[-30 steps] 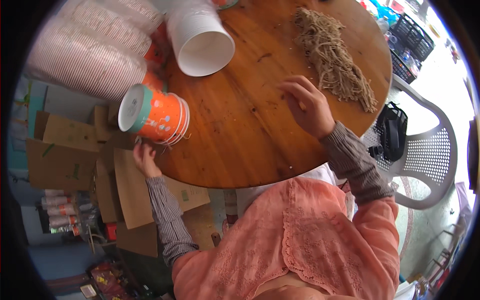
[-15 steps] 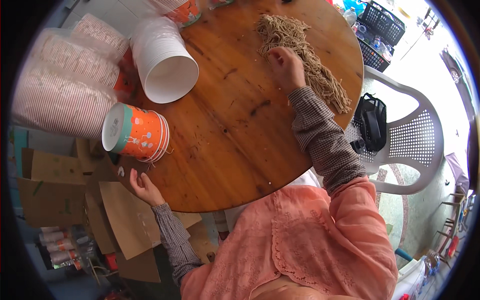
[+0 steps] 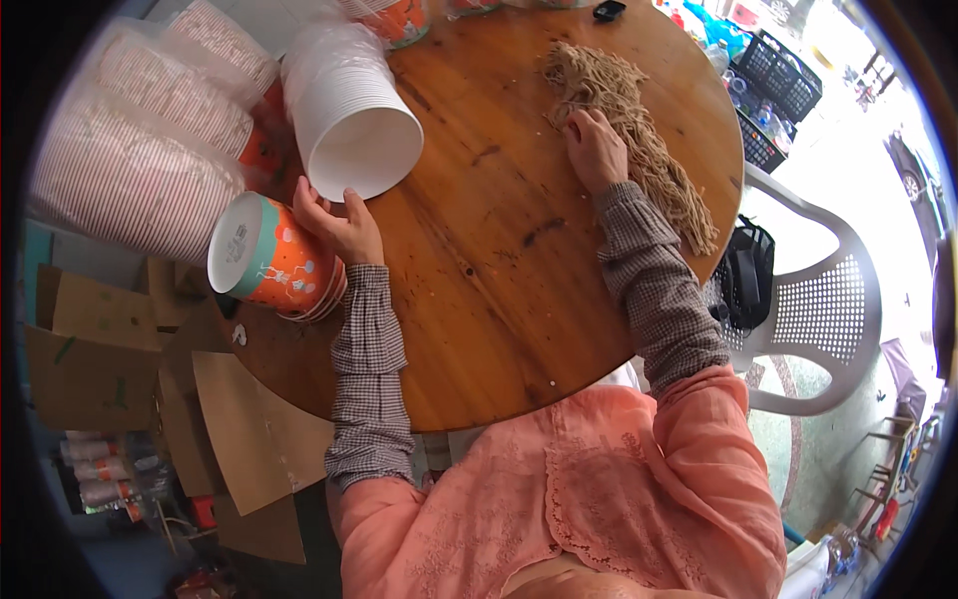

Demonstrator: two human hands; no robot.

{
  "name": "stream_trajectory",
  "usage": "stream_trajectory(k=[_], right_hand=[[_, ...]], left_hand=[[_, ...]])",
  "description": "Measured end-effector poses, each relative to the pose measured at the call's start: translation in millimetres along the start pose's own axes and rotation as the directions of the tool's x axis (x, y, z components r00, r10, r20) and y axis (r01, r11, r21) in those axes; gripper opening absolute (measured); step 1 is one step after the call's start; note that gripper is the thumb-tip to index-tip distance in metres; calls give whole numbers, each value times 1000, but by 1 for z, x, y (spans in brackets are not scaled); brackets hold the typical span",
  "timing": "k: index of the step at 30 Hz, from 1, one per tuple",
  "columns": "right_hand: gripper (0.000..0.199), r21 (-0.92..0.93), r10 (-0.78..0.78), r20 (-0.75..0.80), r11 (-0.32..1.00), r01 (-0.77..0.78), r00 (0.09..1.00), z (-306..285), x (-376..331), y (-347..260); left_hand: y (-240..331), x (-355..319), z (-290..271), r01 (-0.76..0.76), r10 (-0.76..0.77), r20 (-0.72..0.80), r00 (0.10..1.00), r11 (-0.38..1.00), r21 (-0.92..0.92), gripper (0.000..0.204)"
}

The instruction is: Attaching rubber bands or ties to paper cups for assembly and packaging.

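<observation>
My left hand (image 3: 344,228) is open, thumb and fingers apart, between a stack of white paper buckets (image 3: 367,150) and a short stack of orange and green paper buckets (image 3: 289,262). Its fingers are at the white stack's lower rim and in front of the orange stack's upper side. Both stacks lie on their sides, the white one with its mouth facing me. On the right, my right hand (image 3: 599,152) has its fingers curled and pinched at the left edge of a long heap of thin tan cords (image 3: 654,150). Its fingertips are partly hidden among the cords.
Plastic-wrapped stacks of paper buckets (image 3: 150,150) crowd the left side of the round wooden table (image 3: 469,270). Open cardboard boxes (image 3: 239,419) stand below its left edge. To the right are a grey plastic chair (image 3: 828,290) holding a black bag (image 3: 746,270), and black crates (image 3: 778,75).
My left hand has moved up and right, from below the orange buckets to the white stack's rim. My right hand stays at the cord heap, its fingers now turned further in toward the cords.
</observation>
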State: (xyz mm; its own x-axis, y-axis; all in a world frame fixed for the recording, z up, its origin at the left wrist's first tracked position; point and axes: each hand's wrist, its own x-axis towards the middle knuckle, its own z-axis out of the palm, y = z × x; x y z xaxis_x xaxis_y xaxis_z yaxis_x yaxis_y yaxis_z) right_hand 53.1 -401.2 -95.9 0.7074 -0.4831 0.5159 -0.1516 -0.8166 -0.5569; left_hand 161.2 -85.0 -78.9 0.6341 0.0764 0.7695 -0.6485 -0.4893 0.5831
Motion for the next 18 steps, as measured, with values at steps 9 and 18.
stream_trajectory(k=[9, 18], right_hand=[[19, 543, -9, 13, 840, 1, 1000, 48, -9, -62], [24, 744, 72, 148, 649, -159, 986, 124, 18, -141]], left_hand=[[-56, 7, -8, 217, -221, -6, 975, 962, -165, 34], [-75, 5, -22, 319, -328, -109, 938, 944, -86, 35]])
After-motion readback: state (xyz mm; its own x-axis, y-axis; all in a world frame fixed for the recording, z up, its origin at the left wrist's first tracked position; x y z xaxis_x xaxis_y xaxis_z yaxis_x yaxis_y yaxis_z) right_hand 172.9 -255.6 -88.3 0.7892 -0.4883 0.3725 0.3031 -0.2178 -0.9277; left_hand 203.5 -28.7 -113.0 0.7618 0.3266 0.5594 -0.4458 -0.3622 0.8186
